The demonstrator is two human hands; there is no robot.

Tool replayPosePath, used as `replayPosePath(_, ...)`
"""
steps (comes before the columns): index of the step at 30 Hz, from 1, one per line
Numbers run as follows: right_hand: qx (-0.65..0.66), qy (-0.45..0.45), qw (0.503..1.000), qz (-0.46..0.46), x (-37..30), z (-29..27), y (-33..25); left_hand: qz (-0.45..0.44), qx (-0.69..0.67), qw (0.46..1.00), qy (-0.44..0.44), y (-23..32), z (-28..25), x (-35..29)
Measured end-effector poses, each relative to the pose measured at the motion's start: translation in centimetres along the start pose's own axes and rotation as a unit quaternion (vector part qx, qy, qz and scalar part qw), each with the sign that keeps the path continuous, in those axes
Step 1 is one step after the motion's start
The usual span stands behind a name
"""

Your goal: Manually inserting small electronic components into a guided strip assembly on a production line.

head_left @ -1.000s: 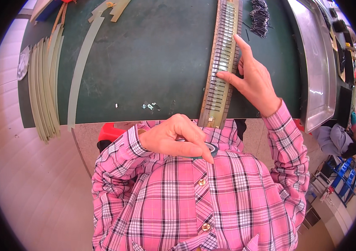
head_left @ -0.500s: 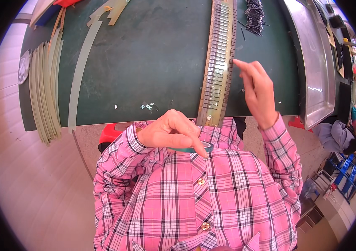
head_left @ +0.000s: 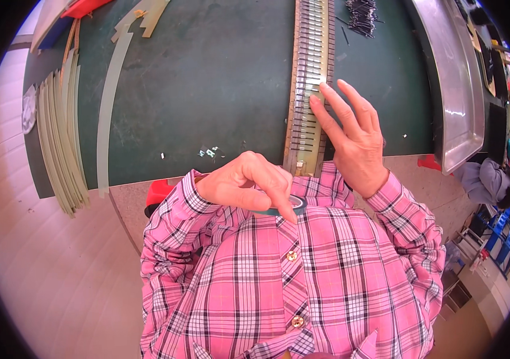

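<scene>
My left hand point(head_left: 246, 182) is closed on a roll of green tape point(head_left: 298, 204) in front of my chest, just off the near end of the strip. A long, narrow strip point(head_left: 291, 128) runs away from me on the green table, its near end overhanging the edge. Across it lies a close row of small dark-leaded parts point(head_left: 312, 45), with a shiny, clear band over them. Over the strip's right side reaches my right hand point(head_left: 357, 140), fingers spread and holding nothing visible. Two of its fingertips are on or just above the parts; contact is hard to tell.
A heap of dark, thin-leaded parts point(head_left: 361, 17) lies right of the strip. Farther right is a metal tray point(head_left: 461, 107). A bundle of pale strips point(head_left: 60, 143) and a single pale strip point(head_left: 110, 113) lie left. Small scraps point(head_left: 209, 152) sit near the edge. Another person point(head_left: 485, 179) is at far right.
My right hand has moved left from beside the strip to over its parts, and its fingers have spread. My left hand keeps the tape roll in nearly the same place.
</scene>
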State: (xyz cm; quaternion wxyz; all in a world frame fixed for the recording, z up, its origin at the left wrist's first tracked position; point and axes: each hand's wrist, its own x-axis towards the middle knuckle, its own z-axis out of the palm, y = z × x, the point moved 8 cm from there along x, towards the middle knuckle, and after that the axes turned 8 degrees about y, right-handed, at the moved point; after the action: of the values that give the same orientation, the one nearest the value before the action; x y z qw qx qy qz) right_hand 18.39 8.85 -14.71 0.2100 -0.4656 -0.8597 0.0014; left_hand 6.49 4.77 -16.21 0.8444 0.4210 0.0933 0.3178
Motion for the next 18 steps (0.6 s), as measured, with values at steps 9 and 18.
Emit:
replayPosePath(9, 0.045, 0.000, 0.998, 0.034, -1.6, -0.5, 3.4, 0.000, 0.010, 1.000, 0.007, -1.5, -0.2, 3.5)
replayPosePath(18, 0.074, -0.005, 0.997, 0.010, -1.8, -2.6, 5.8, -0.014, 0.010, 0.999, 0.029, -2.0, 0.2, 6.5)
